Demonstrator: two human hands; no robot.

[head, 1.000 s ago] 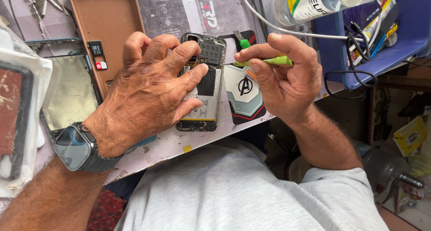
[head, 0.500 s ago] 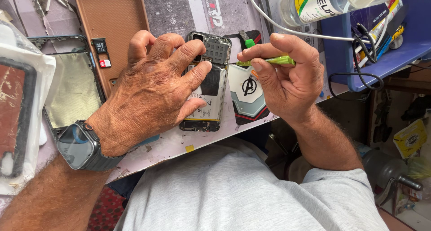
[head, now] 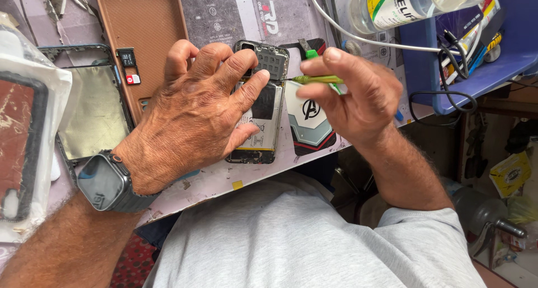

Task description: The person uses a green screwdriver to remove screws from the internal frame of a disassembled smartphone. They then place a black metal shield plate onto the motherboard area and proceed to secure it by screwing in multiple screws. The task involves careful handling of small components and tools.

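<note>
Two hands (head: 196, 111) work beside a blue tray (head: 521, 47) holding cables (head: 457, 58).

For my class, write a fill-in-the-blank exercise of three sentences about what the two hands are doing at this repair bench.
1. The left hand presses down on an opened ____ lying on the work mat.
2. The right hand holds a thin screwdriver with a ____ handle, its tip at the phone's upper part.
3. On the left wrist sits a dark smart____.

Missing words: phone; green; watch
</note>
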